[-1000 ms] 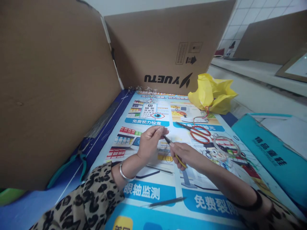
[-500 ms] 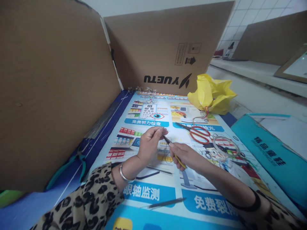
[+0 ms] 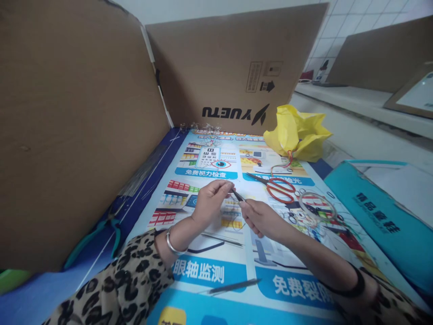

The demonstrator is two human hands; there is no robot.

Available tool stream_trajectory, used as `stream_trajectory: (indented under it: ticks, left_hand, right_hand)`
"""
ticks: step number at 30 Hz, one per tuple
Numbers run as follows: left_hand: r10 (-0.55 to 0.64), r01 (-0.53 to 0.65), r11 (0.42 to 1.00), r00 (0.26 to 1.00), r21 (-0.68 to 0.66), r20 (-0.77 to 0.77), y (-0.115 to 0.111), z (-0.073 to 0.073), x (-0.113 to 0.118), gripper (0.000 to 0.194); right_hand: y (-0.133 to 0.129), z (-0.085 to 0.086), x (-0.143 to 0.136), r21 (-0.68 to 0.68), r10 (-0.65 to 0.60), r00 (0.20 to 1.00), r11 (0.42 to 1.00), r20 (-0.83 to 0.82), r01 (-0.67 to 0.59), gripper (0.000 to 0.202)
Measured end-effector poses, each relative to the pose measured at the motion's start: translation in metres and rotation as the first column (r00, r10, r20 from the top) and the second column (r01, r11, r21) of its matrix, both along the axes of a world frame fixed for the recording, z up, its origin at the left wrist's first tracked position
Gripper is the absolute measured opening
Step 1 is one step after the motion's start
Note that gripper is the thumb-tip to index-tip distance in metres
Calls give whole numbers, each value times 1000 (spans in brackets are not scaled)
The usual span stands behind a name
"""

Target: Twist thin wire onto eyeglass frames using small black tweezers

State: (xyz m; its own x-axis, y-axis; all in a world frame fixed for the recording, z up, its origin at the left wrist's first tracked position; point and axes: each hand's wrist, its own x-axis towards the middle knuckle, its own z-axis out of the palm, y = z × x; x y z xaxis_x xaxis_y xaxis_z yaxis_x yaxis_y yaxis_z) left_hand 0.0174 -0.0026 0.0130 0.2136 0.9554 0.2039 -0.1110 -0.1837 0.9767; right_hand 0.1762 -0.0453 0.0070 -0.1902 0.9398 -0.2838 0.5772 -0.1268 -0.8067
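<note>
My right hand [image 3: 265, 217] is closed around needle-nose pliers [image 3: 238, 196], whose dark jaws point up and left. The handles are mostly hidden in the palm. At the jaw tips, my left hand [image 3: 211, 201] is closed in a pinch between thumb and fingers. Whatever it pinches is too small to name. Both hands are just above a printed poster sheet [image 3: 216, 309]. Past my right hand lie scissors [image 3: 281, 189] with red-orange handles. Closer to me, a bundle of thin dark rods or wires [image 3: 233, 286] rests on the sheet.
Cardboard panels [image 3: 216, 67] stand at the back and left. Teal-handled pliers [image 3: 117, 234] and straight wires [image 3: 135, 178] lie on the left. A yellow crumpled bag [image 3: 297, 131], a clear ring-shaped coil [image 3: 318, 205] and a teal box [image 3: 375, 216] are on the right.
My right hand has turned the pliers slightly, so their yellow handle no longer shows. My left hand keeps its pinch in nearly the same place.
</note>
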Motion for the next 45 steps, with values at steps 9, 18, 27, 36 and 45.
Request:
stream_trajectory:
  ticks: [9, 18, 27, 36, 45]
  left_hand:
    - [60, -57, 997, 997, 50, -46, 4, -3, -1, 16]
    - [-7, 21, 990, 995, -143, 102, 2, 12, -1, 17]
    - [-106, 151, 956, 977, -250, 187, 5, 14, -8, 21]
    - [-104, 129, 961, 988, -245, 114, 6, 20, -9, 18]
    - [-113, 111, 973, 994, -203, -2, 10, 19, -9, 16]
  right_hand:
    - [-3, 9, -6, 131, -15, 988, 991, 153, -6, 42]
    - [-3, 5, -4, 280, -18, 947, 957, 322, -77, 42]
    - [-1, 5, -1, 311, 29, 910, 935, 413, -171, 39]
    - [1, 2, 3, 302, 42, 785, 909, 618, -286, 38]
    - [3, 8, 4, 275, 41, 813, 930, 581, -243, 38]
